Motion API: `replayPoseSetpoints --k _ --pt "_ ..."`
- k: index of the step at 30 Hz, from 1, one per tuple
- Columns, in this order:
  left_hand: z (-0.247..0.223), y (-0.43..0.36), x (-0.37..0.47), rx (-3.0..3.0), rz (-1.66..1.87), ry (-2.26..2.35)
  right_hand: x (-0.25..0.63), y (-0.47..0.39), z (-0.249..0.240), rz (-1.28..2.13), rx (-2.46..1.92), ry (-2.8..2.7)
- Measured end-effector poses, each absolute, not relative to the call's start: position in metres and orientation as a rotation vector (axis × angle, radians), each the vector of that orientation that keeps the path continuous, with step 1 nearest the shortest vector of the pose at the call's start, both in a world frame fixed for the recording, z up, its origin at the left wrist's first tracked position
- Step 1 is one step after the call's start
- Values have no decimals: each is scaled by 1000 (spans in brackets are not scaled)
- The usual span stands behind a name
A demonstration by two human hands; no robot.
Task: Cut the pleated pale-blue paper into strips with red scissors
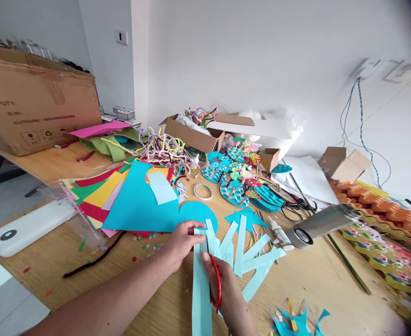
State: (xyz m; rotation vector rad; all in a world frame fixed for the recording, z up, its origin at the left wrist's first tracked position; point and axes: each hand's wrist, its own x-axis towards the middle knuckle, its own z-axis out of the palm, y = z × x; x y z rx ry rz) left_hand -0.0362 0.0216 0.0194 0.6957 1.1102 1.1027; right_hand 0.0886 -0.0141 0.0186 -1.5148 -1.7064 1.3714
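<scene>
My left hand (186,242) pinches the top end of a long light-blue paper strip (201,289), which hangs down toward the lower edge of the view. In my right hand (226,284) are red-handled scissors (215,282), their blades against the upper part of the strip. Several cut light-blue strips (240,245) lie fanned out just right of my hands. Behind my left hand lies a round blue felt piece (198,214). A roll of white tape (202,191) rests beyond it.
Coloured felt sheets (142,200) lie at left, near a large cardboard box (40,102). Decorated blue discs (235,191) sit behind. At right are a glue bottle (280,233), a metal flask (326,224) and egg trays (369,210). Blue scraps (299,322) lie at the lower right.
</scene>
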Motion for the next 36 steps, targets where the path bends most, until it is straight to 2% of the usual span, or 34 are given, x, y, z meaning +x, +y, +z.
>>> replayPoseSetpoints --k 15,36 --pt "16 24 -38 726 1135 1106 85 -18 29 1442 -1501 -1647" --pt "14 24 -36 738 1128 1118 85 -19 30 1346 -1500 -1694"
